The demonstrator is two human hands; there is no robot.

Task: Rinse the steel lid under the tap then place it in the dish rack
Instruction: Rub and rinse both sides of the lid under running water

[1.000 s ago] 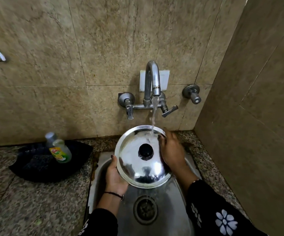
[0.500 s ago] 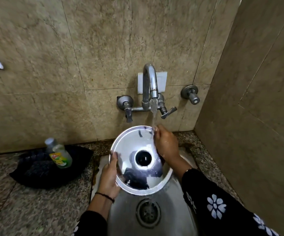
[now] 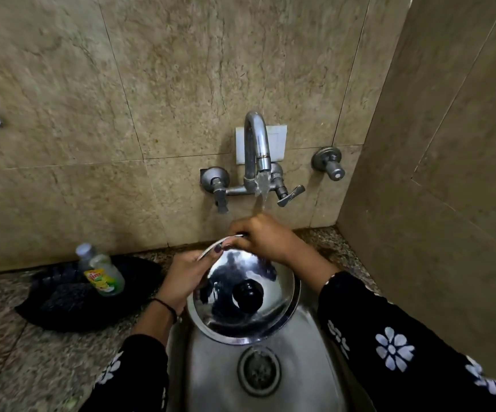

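The round steel lid [image 3: 267, 319], with a black knob [image 3: 247, 293] at its middle, is tilted over the steel sink [image 3: 211, 370], its knob side facing me. My left hand [image 3: 181, 278] grips its left rim. My right hand [image 3: 266, 237] holds the top rim, right under the running water from the curved tap [image 3: 257, 144]. The stream falls onto my right hand and the lid's upper edge. No dish rack is in view.
A dish soap bottle [image 3: 101, 272] lies on a black scrubbing cloth [image 3: 71, 292] on the granite counter [image 3: 32, 361] left of the sink. The drain [image 3: 259, 370] sits below the lid. Tiled walls close in behind and at the right; a wall valve [image 3: 329, 163] sticks out right of the tap.
The lid has tipped, its top edge moving away from me and lower. My right hand slid from the lid's right side to its top rim; my left hand moved up the left rim.
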